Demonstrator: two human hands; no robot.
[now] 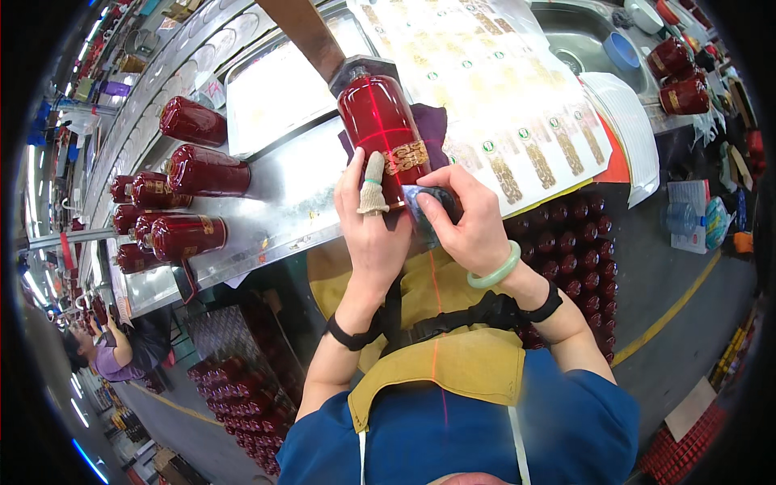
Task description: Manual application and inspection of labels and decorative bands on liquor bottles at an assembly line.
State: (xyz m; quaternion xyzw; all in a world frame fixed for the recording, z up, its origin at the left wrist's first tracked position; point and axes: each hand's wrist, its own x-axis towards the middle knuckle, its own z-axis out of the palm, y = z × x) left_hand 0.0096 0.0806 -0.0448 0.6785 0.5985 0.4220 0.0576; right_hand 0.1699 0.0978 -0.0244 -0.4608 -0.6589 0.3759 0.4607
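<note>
A dark red glass bottle (364,109) lies on its side at the bench edge, its neck pointing away from me toward a metal holder (368,66). Two thin red light lines cross on it. Near its base sits a patterned gold decal (406,158). My left hand (376,238) grips the bottle's left side near the base; one finger wears a knobbly beige cover (373,186). Between thumb and fingers, my right hand (477,222) pinches a dark bluish pad (436,204) at the base end; its exact kind is unclear. Purple cloth (432,125) lies under the bottle.
Several red bottles (206,174) lie on the bench at left, near a white tray (279,89). Gold decal sheets (529,149) cover the right side, before a sink (566,36). Crated bottles (570,250) stand below. Another person (117,356) is at far left.
</note>
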